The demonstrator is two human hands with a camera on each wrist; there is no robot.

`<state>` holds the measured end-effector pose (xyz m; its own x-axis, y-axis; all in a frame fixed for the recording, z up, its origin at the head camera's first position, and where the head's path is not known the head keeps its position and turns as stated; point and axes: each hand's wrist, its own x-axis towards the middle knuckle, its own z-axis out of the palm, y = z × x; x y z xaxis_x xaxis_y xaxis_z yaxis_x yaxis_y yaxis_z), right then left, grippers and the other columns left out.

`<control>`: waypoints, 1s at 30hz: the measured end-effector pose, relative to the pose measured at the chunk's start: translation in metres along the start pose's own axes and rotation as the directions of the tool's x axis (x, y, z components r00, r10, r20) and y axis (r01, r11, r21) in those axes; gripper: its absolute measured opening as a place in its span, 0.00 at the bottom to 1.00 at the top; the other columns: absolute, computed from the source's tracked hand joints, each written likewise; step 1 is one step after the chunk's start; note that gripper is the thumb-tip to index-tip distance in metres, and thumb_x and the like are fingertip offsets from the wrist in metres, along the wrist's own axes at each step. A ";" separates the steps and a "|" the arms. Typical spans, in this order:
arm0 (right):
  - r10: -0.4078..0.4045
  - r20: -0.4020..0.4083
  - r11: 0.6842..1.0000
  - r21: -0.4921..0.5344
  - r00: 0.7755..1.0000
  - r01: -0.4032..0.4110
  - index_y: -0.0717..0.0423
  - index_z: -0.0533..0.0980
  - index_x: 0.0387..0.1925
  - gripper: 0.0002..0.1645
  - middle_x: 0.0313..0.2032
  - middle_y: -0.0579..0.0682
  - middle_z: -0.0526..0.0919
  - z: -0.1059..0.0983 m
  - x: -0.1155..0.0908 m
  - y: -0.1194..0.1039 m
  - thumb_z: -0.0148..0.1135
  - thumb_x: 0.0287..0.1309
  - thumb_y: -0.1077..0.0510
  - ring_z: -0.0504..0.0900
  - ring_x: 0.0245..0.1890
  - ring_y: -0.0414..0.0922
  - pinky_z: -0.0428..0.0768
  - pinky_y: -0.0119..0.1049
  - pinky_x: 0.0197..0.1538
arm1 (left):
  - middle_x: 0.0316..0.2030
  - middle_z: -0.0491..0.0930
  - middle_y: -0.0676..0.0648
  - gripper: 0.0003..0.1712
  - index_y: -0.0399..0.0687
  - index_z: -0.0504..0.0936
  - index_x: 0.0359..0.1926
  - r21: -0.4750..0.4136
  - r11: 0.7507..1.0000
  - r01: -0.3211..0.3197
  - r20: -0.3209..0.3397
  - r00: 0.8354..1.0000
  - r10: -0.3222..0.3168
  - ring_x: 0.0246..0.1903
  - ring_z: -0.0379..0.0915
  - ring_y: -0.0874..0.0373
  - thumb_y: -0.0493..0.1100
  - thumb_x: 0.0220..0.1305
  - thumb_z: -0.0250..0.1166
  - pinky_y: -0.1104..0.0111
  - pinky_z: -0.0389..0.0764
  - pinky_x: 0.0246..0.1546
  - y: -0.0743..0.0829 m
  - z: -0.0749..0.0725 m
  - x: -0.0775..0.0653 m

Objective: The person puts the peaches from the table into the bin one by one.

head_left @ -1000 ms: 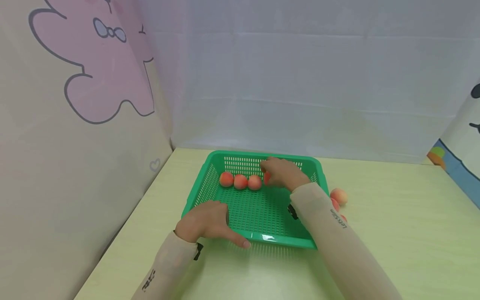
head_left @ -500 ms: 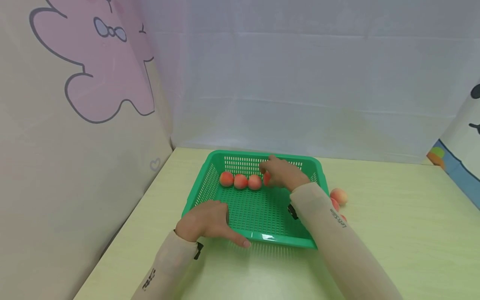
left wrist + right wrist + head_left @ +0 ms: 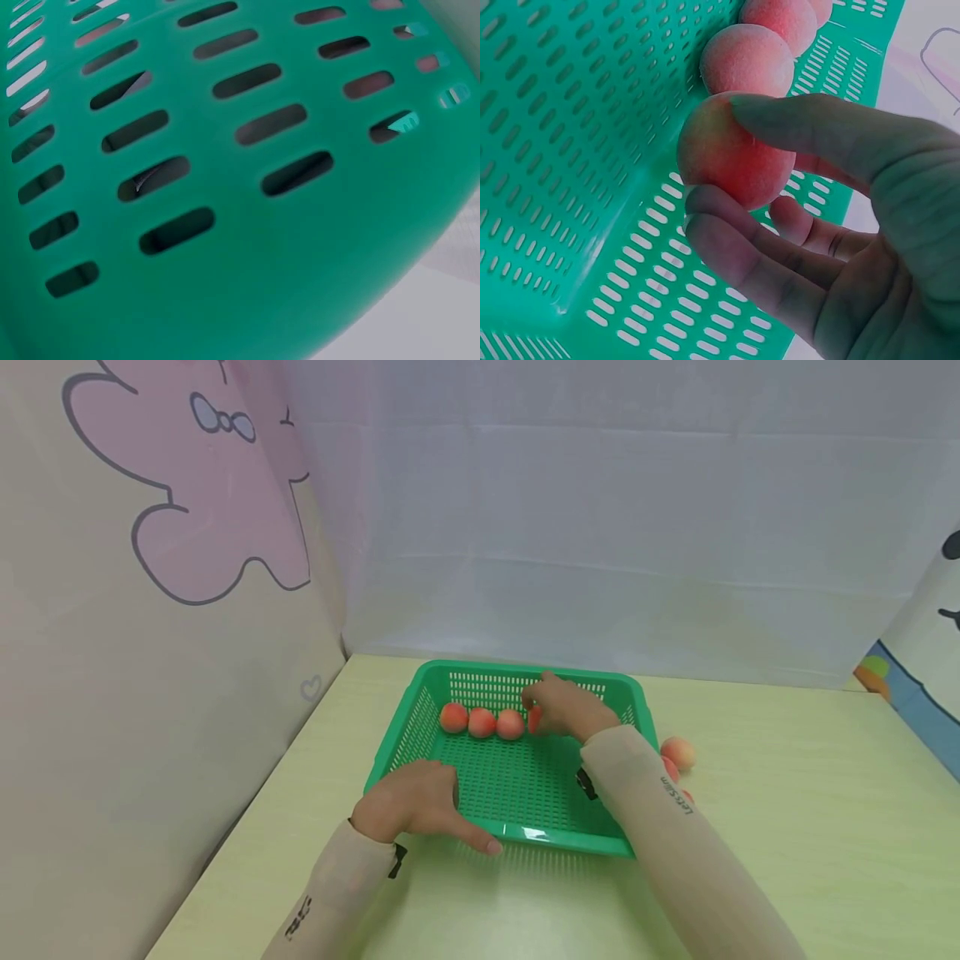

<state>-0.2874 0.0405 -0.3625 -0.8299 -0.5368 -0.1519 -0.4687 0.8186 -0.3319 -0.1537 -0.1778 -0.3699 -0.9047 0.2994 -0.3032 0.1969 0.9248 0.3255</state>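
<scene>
In the head view a green plastic basket (image 3: 510, 839) with slotted walls stands on the table. Three red-orange peaches (image 3: 482, 723) sit in a row along its back wall. My right hand (image 3: 566, 706) reaches inside and grips a fourth peach (image 3: 731, 154) between thumb and fingers, at the row's right end; the right wrist view shows it by the neighbouring peach (image 3: 748, 61). My left hand (image 3: 412, 802) holds the basket's near left corner, thumb stretched along the front rim. The left wrist view is filled by the slotted green wall (image 3: 225, 277), the fingers mostly hidden.
Several more peaches (image 3: 678, 752) lie on the table (image 3: 810, 793) just right of the basket, partly hidden by the right sleeve (image 3: 660, 810). A white cloth backdrop (image 3: 600, 543) hangs behind, and a printed cloth (image 3: 187, 693) borders the left side.
Almost nothing differs. My right hand stays at the end of the row with the peach in its fingers, and the left hand keeps its place at the basket corner.
</scene>
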 end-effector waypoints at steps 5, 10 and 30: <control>-0.016 0.014 1.000 -0.005 1.000 0.017 0.50 0.77 0.50 0.22 0.55 0.58 0.67 0.000 0.001 0.001 0.65 0.51 0.65 0.74 0.33 0.49 0.75 0.42 0.33 | 0.10 0.50 0.59 0.44 0.57 0.59 0.12 0.017 1.000 -0.003 0.007 1.000 0.003 0.12 0.48 0.63 0.89 0.19 0.59 0.69 0.54 0.12 -0.001 0.001 0.001; -0.030 0.031 0.999 -0.018 0.999 0.031 0.52 0.77 0.51 0.23 0.52 0.55 0.71 0.001 0.004 0.001 0.66 0.51 0.64 0.72 0.38 0.47 0.76 0.43 0.38 | 0.10 0.51 0.58 0.44 0.57 0.60 0.12 0.017 1.000 -0.004 0.011 1.000 0.003 0.12 0.48 0.63 0.89 0.19 0.59 0.69 0.55 0.12 -0.001 0.001 0.001; 0.007 0.084 1.000 0.006 0.996 -0.008 0.53 0.76 0.54 0.25 0.51 0.50 0.76 0.004 0.007 0.002 0.67 0.52 0.63 0.74 0.37 0.45 0.77 0.41 0.38 | 0.10 0.50 0.59 0.44 0.57 0.59 0.11 0.021 1.000 -0.008 0.005 1.000 0.007 0.12 0.48 0.63 0.89 0.19 0.59 0.69 0.54 0.12 -0.001 0.000 0.002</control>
<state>-0.2931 0.0378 -0.3679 -0.8048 -0.5463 -0.2321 -0.4604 0.8214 -0.3366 -0.1551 -0.1784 -0.3712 -0.9012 0.3075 -0.3054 0.2117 0.9272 0.3089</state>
